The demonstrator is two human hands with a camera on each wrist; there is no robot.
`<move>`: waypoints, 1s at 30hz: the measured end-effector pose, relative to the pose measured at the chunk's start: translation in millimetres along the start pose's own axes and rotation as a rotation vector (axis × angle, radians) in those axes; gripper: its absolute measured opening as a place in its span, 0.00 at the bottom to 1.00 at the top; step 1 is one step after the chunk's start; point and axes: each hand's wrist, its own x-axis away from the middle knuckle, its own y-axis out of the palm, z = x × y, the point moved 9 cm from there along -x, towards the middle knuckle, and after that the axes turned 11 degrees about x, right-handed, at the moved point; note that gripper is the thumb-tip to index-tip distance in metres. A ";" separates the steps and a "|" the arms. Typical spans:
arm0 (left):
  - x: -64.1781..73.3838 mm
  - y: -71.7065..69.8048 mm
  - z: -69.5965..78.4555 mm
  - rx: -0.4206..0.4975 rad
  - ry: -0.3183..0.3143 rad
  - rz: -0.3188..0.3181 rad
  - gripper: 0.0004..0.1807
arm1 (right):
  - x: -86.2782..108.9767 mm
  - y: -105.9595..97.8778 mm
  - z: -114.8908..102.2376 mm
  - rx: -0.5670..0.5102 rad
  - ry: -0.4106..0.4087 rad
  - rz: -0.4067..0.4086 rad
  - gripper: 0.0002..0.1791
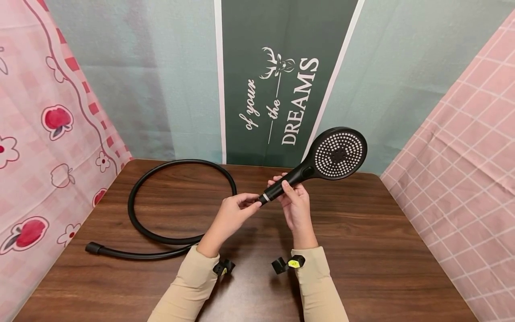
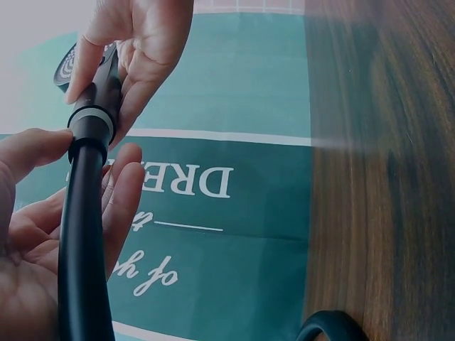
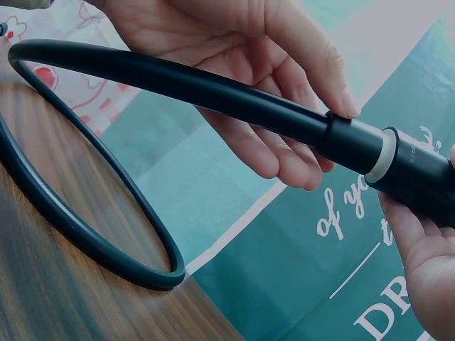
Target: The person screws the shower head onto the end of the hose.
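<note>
A black shower head [image 1: 339, 154] with a round face of pale nozzles is held up over the table, tilted to the upper right. My right hand [image 1: 295, 203] grips its handle, thumb on top. At the handle's lower end, the connector [image 3: 353, 142] of a black shower hose [image 3: 213, 89] meets it, with a light ring [image 3: 384, 154] showing between. My left hand [image 1: 235, 214] holds that connector, thumb [image 2: 43, 148] on the collar and the other fingers behind the hose. From there the hose loops left across the table, its free end [image 1: 94, 247] lying at the left.
The brown wooden table [image 1: 370, 250] carries the hose loop on its left side. A teal and dark green cloth with lettering [image 1: 299, 103] hangs behind it. Pink patterned cloths hang on the left [image 1: 48, 170] and right [image 1: 466, 147]. Each sleeve bears a small black wrist device.
</note>
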 end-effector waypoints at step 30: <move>-0.1 2.4 2.6 0.006 0.037 -0.007 0.14 | -0.4 0.7 -0.3 0.004 -0.008 -0.009 0.08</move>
